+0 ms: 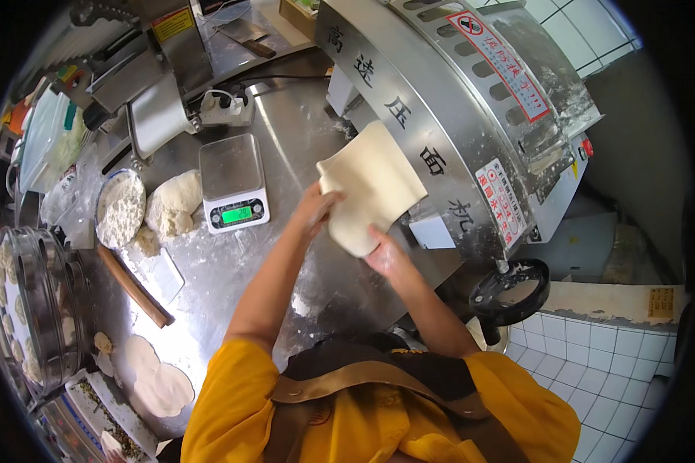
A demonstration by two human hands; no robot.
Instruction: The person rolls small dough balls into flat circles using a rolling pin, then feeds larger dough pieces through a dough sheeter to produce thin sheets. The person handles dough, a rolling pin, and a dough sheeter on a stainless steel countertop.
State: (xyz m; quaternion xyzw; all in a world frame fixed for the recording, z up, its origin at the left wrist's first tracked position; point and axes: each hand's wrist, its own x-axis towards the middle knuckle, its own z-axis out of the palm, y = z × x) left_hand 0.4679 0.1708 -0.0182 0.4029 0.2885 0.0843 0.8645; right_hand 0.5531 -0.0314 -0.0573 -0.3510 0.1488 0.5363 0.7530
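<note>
A folded sheet of pale dough (373, 179) hangs between my two hands in front of the steel dough-pressing machine (405, 110). My left hand (317, 209) grips its left edge. My right hand (386, 252) holds the rounded near end, thumb on top and fingers hidden beneath. The far end of the sheet reaches up against the machine's lower front; whether it touches the rollers is hidden. To the left, a digital scale (233, 182) with a lit display and a bare pan stands on the steel worktable (255, 289).
Left of the scale are a lump of dough (175, 202), a bowl of flour (121, 211), a wooden rolling pin (132, 286) and a white scraper (165, 275). Round wrappers (159, 382) lie near stacked steamers (40, 307). A black handwheel (511, 295) juts out at right.
</note>
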